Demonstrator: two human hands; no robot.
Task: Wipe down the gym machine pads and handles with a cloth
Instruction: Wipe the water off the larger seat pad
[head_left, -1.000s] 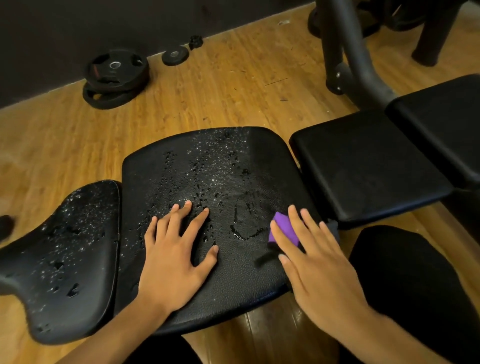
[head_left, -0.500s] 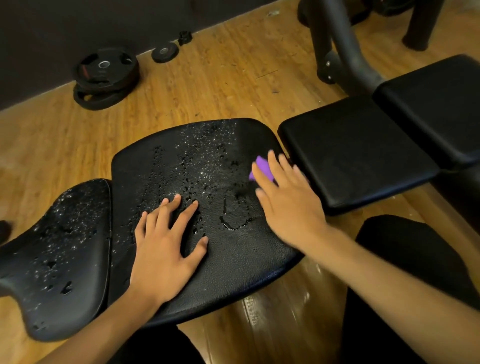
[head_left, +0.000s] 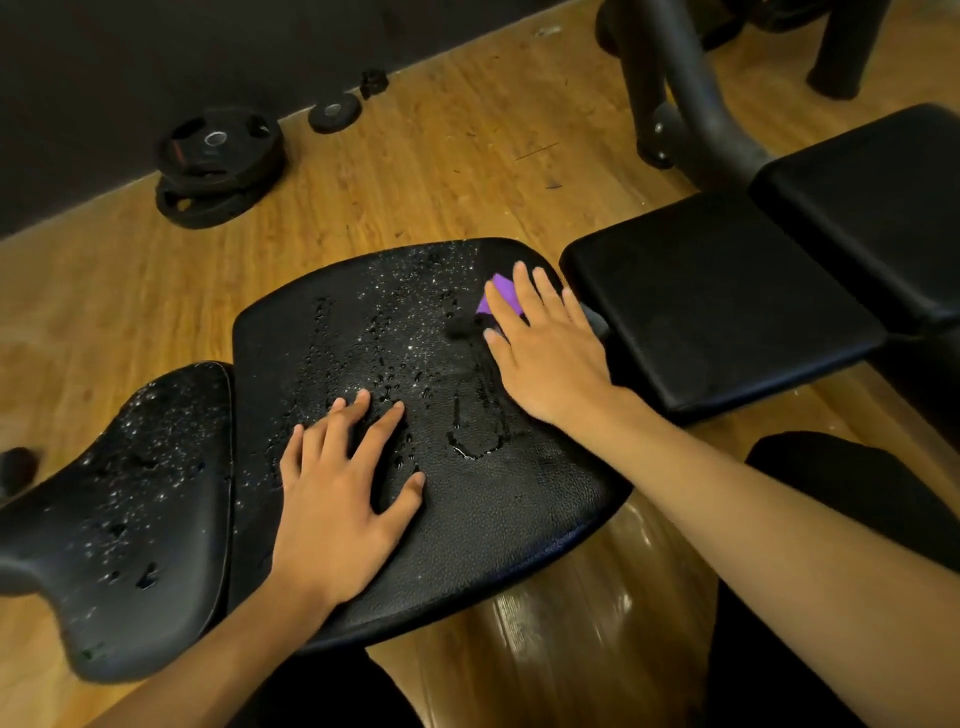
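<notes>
While your right hand (head_left: 545, 353) lies on the far right corner of the middle pad (head_left: 519, 509), its fingers (head_left: 524, 283) stretch straight over a purple cloth (head_left: 501, 293) and press it flat against the pad without curling round it; only a corner of the cloth shows past them. Your left hand (head_left: 337, 483) rests palm down on the near part of the same pad, fingers spread and straight, holding nothing. Water drops bead the pad's left and far areas, and a thin looped trail of water lies between your two hands. Just beside it on the left sits a narrower curved pad (head_left: 130, 493), also speckled with drops. On the right, a square pad (head_left: 717, 301) sits close to the middle one, with another pad (head_left: 872, 197) beyond it and a dark metal frame (head_left: 696, 104) rising behind. Stacked weight plates (head_left: 218, 161) and a small plate (head_left: 334, 111) lie on the wooden floor (head_left: 415, 171) near the dark wall.
</notes>
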